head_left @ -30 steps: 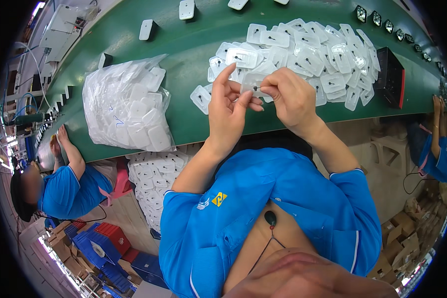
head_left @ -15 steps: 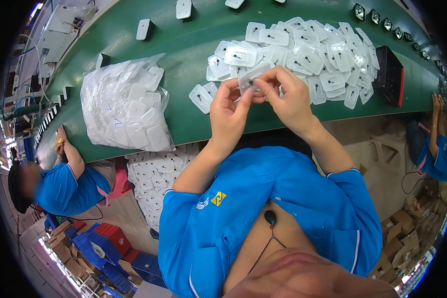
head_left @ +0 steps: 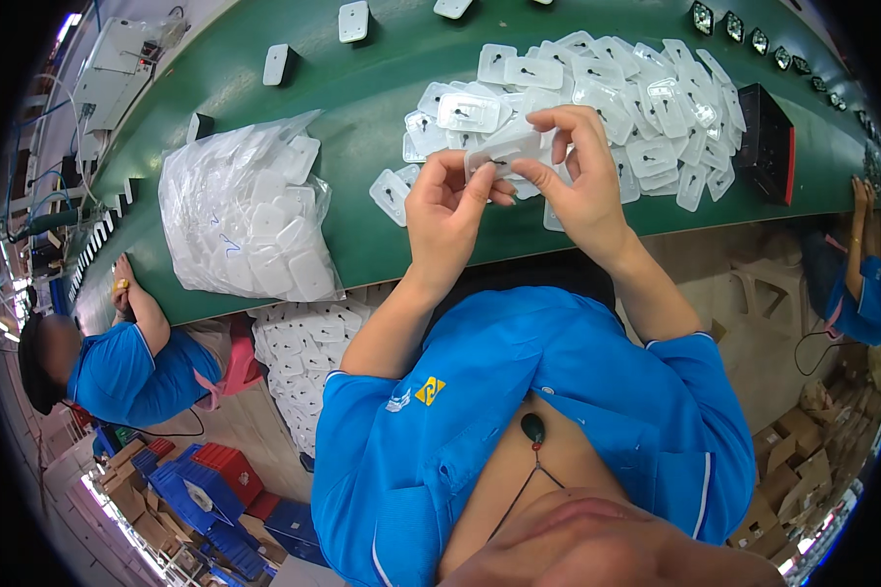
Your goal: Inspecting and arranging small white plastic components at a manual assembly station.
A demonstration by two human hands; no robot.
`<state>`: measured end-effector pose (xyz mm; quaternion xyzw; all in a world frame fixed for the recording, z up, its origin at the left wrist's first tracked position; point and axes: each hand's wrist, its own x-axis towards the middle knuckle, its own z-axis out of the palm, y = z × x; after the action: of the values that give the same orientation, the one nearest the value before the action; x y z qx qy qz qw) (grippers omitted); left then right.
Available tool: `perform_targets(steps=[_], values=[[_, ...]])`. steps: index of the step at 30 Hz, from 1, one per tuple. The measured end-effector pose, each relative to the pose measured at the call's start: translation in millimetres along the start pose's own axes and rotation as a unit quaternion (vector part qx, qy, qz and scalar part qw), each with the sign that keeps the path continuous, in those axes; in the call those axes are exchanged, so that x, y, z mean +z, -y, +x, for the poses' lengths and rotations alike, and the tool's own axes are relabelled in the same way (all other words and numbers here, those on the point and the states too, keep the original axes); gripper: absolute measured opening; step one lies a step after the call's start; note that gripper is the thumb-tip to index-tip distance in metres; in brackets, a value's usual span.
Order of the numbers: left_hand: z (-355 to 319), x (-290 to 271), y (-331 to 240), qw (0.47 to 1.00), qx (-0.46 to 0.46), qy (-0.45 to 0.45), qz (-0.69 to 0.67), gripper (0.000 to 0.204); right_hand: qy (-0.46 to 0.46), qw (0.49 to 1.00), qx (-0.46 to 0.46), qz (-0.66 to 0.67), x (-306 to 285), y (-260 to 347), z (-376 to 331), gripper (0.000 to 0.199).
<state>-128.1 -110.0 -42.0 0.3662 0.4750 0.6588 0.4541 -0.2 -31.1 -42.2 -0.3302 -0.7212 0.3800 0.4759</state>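
Note:
My left hand (head_left: 446, 203) pinches a translucent white plastic cover (head_left: 504, 151) between thumb and fingers. The cover is a rounded rectangle with a small dark part at its middle, and it is tilted above the near edge of a pile. Beside it my right hand (head_left: 585, 182) is open, its thumb and forefinger spread apart around the cover's right end. Whether the thumb tip touches the cover, I cannot tell. Similar covers with dark middles form the large pile (head_left: 597, 103) just beyond my hands. A stray cover (head_left: 390, 199) lies left of my left hand.
A clear bag (head_left: 245, 210) full of white plates lies left on the green table (head_left: 372, 117). A black box with a red edge (head_left: 768, 147) stands right of the pile. White-topped blocks (head_left: 353, 22) line the far side. A co-worker (head_left: 117, 362) sits at left.
My right hand has opened, its forefinger lifting up and away from the cover. The cover has turned slightly in my left hand, which has shifted a little left.

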Motion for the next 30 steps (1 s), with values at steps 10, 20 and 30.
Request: perform_targets(steps=[10, 20, 30], values=[[19, 20, 5, 0.996, -0.044, 0.054, 0.058, 0.019, 0.151, 0.985, 0.075, -0.037, -44, -4, 11, 0.017], [97, 85, 8, 0.993, -0.067, 0.101, 0.014, 0.024, 0.042, 0.967, 0.202, 0.152, -111, -31, 40, 0.012], [267, 149, 66, 0.930, 0.115, 0.135, 0.321, 0.019, -0.131, 0.806, 0.130, -0.563, -246, -191, 220, 0.053]])
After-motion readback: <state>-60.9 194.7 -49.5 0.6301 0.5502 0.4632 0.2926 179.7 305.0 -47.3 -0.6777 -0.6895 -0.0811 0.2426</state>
